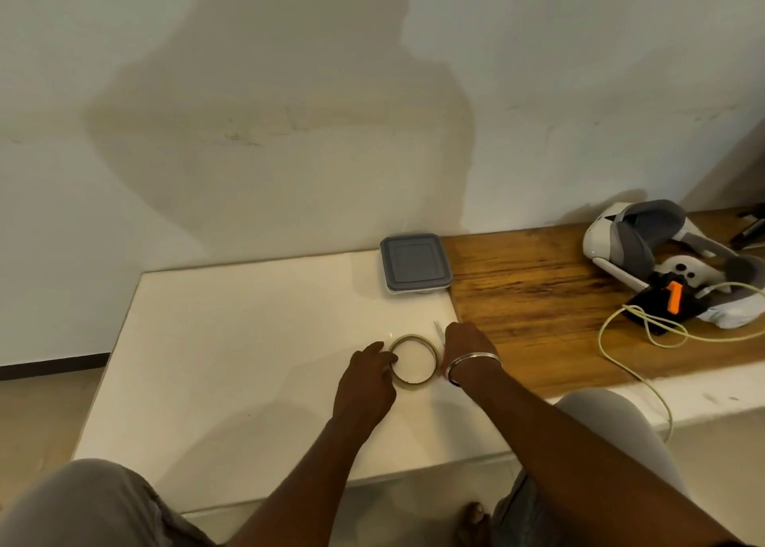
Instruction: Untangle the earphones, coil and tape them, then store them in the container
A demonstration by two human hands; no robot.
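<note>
On the white surface (248, 339), close to its right edge, a tape roll (412, 359) lies flat, a thin tan ring; the left hand (368, 374) reaches in from the left, its fingertips bent over the ring's left rim and pinching it; the right hand (467, 348) sits just right of the roll with its back to the camera and a metal bangle (476, 362) on the wrist; its fingers are hidden, so I cannot tell whether they grip anything; a thin white strand (437, 329) pokes out just beyond the hand, perhaps part of the earphones, too small to tell. At the far right corner stands the container (415, 263), square, its grey lid on, well apart from both hands. Beyond it a wooden top (517, 290) carries a white and grey headset (637, 236), a black item with an orange piece (674, 296) and a pale green cable (645, 333).
</note>
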